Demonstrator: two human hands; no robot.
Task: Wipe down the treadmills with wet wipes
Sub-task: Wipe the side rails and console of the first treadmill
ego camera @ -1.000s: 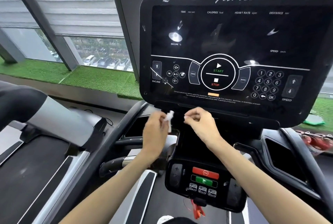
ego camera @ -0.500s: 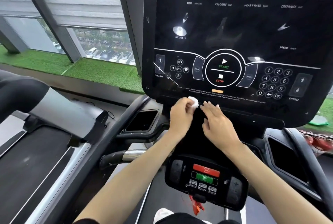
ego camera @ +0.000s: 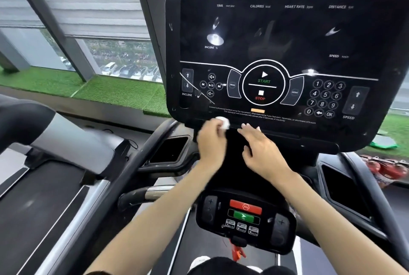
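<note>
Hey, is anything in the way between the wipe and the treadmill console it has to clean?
Nothing visible does. The left hand grips the wipe right at the lower edge of the console. The right hand rests beside it, to its right, out of the path.

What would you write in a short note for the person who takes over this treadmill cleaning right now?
Left hand grips a balled white wipe at the bottom edge of the console.
Right hand is open, fingertips on the ledge beside it, holding nothing.
Done: cannot tell what is wiped.
Left, probably: the console face, the lower button panel, the handrail.
</note>
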